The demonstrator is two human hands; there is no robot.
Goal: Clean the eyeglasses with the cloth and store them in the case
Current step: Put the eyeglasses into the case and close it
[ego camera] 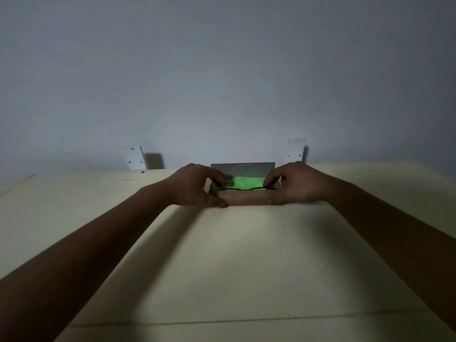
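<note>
left hand (pixel 195 186): I see its fingers curled, pinching the left end of the glasses (pixel 246 188).
right hand (pixel 296 183): pinching their right end.
glasses: in the open case (pixel 243 199), over the green cloth (pixel 244 182).
case: far across the table (pixel 246 267).

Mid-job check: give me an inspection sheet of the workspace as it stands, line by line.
Surface: cream table, dimly lit, with a seam near its front edge.
Job's things: case open at the table's far edge, grey lid upright; green cloth inside; black eyeglasses across the opening, over the cloth.
Clutter: nothing seen.
Grippers: left hand and right hand each appear to pinch an end of the eyeglasses, fingers curled.
Cables: nothing seen.
Surroundings: plain wall; two white brackets on it behind the table.
</note>
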